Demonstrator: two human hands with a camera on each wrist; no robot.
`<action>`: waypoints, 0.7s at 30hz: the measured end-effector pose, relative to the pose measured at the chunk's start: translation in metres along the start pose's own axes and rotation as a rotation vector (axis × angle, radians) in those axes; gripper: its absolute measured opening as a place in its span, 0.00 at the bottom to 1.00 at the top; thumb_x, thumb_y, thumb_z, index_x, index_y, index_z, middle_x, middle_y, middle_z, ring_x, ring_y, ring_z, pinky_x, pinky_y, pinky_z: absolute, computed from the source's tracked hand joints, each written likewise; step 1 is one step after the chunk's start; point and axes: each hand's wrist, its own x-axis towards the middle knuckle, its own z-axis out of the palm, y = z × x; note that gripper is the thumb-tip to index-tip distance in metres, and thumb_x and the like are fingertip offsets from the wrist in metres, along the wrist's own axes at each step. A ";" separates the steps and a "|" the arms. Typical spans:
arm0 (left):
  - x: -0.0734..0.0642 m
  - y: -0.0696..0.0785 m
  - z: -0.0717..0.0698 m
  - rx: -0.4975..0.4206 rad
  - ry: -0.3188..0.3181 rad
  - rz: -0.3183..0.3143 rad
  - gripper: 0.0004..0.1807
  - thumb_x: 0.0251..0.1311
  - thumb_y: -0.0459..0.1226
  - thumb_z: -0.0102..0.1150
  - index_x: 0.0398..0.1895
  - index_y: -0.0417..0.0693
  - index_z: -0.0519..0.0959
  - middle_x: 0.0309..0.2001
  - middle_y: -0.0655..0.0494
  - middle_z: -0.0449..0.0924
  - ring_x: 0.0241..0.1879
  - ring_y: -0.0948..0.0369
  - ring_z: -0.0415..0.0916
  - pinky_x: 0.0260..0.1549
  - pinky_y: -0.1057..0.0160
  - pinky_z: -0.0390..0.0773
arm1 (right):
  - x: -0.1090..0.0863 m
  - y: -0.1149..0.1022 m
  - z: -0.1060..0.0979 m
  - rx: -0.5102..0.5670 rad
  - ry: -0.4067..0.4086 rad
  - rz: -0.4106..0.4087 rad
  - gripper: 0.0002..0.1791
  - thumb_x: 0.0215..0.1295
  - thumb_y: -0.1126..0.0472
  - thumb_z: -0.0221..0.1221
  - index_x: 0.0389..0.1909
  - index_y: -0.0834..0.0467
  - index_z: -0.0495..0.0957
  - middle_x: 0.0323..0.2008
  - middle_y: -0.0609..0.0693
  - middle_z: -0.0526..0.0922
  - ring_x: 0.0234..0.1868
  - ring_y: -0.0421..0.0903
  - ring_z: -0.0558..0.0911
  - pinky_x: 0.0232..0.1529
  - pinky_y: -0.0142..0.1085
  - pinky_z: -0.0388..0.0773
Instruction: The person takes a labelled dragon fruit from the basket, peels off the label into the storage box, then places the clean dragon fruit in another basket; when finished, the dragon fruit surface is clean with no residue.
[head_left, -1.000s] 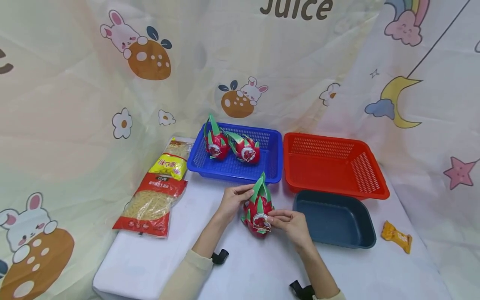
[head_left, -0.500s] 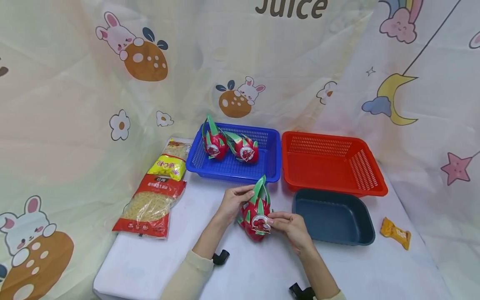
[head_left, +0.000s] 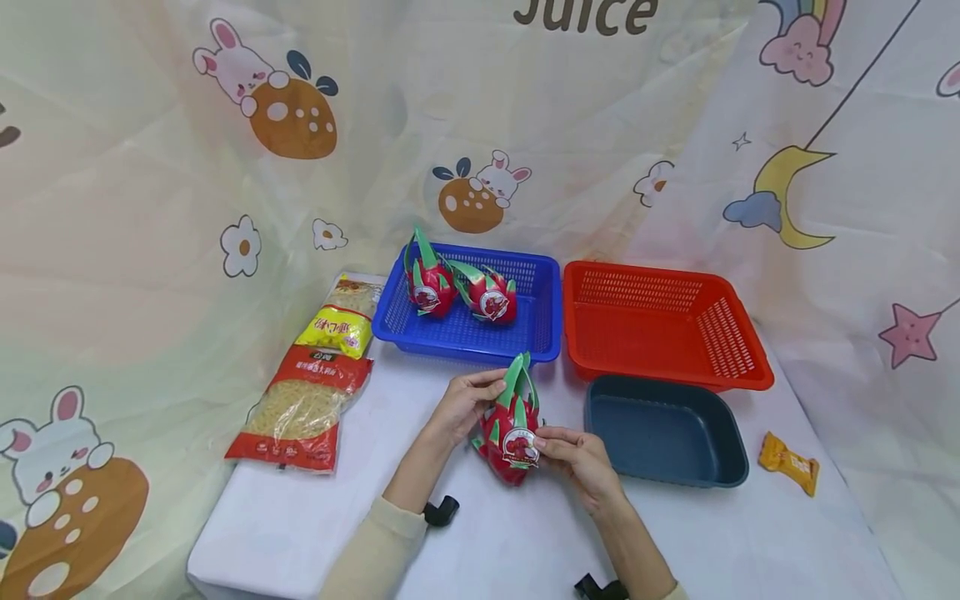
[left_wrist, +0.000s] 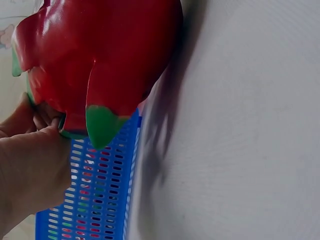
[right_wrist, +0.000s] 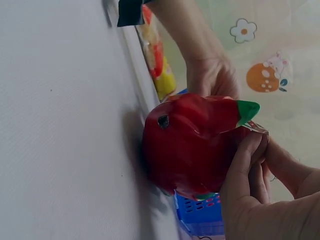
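A red dragon fruit [head_left: 498, 467] with green leaf tips is held low over the white table, tilted with its leaves pointing away. My left hand [head_left: 463, 408] grips it by the green leaves at the top. On its front sits a round white-and-red label [head_left: 519, 447]. The thumb and fingers of my right hand [head_left: 583, 462] pinch that label's right edge, which stands a little off the skin in the right wrist view. Two more labelled dragon fruits, one upright [head_left: 430, 287] and one leaning [head_left: 491, 300], lie in the blue basket [head_left: 543, 321].
Right of the blue basket stands a red basket [head_left: 637, 329], with a dark teal tray [head_left: 667, 433] before it. An orange-wrapped snack [head_left: 789, 463] lies at the far right. Food bags, one red [head_left: 303, 408] and one yellow [head_left: 337, 329], lie on the left.
The dragon fruit's lower end has tilted slightly left and toward me. Both hands keep their holds, and the head view has shifted a little.
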 end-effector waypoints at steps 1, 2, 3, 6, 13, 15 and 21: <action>0.000 0.000 0.000 -0.004 -0.002 -0.004 0.18 0.68 0.25 0.61 0.60 0.28 0.80 0.52 0.47 0.88 0.46 0.61 0.85 0.47 0.66 0.85 | 0.000 0.001 0.000 0.021 -0.002 0.006 0.14 0.68 0.65 0.68 0.50 0.69 0.85 0.45 0.55 0.88 0.43 0.48 0.88 0.48 0.37 0.88; 0.000 0.000 -0.001 -0.012 -0.003 -0.009 0.18 0.69 0.24 0.61 0.61 0.28 0.80 0.51 0.47 0.87 0.46 0.61 0.85 0.48 0.66 0.85 | 0.000 0.001 0.000 0.041 -0.007 0.010 0.13 0.68 0.65 0.68 0.49 0.68 0.86 0.45 0.55 0.88 0.43 0.48 0.88 0.48 0.38 0.88; 0.001 0.000 -0.001 -0.018 -0.006 -0.012 0.19 0.69 0.24 0.60 0.61 0.27 0.79 0.51 0.47 0.87 0.46 0.61 0.85 0.48 0.66 0.85 | 0.000 0.002 0.000 0.058 -0.015 0.013 0.11 0.68 0.66 0.67 0.48 0.67 0.87 0.46 0.55 0.87 0.43 0.48 0.88 0.48 0.38 0.88; 0.001 -0.001 -0.002 -0.037 -0.005 -0.012 0.19 0.68 0.23 0.59 0.61 0.25 0.78 0.50 0.48 0.88 0.46 0.62 0.85 0.47 0.67 0.85 | 0.001 0.002 0.000 0.128 -0.038 0.033 0.07 0.71 0.67 0.64 0.46 0.63 0.88 0.46 0.54 0.87 0.43 0.47 0.88 0.49 0.38 0.87; 0.000 -0.008 0.000 0.006 0.010 -0.039 0.19 0.67 0.24 0.62 0.60 0.26 0.80 0.48 0.49 0.88 0.42 0.63 0.84 0.42 0.69 0.85 | -0.002 -0.008 0.000 0.293 0.052 -0.009 0.10 0.74 0.73 0.57 0.45 0.64 0.87 0.44 0.56 0.87 0.44 0.47 0.88 0.50 0.38 0.87; -0.002 -0.009 0.001 0.040 0.008 -0.041 0.19 0.67 0.25 0.64 0.60 0.27 0.80 0.47 0.50 0.89 0.41 0.64 0.84 0.42 0.69 0.85 | -0.005 -0.014 0.000 0.235 0.077 -0.040 0.09 0.72 0.72 0.60 0.47 0.65 0.87 0.44 0.56 0.87 0.43 0.48 0.88 0.50 0.38 0.87; -0.005 -0.003 -0.004 0.173 0.015 0.007 0.19 0.63 0.28 0.70 0.58 0.33 0.84 0.45 0.47 0.90 0.39 0.63 0.87 0.40 0.66 0.87 | -0.004 -0.037 -0.013 0.061 0.054 -0.075 0.14 0.69 0.66 0.67 0.53 0.67 0.85 0.44 0.53 0.88 0.44 0.47 0.88 0.50 0.38 0.87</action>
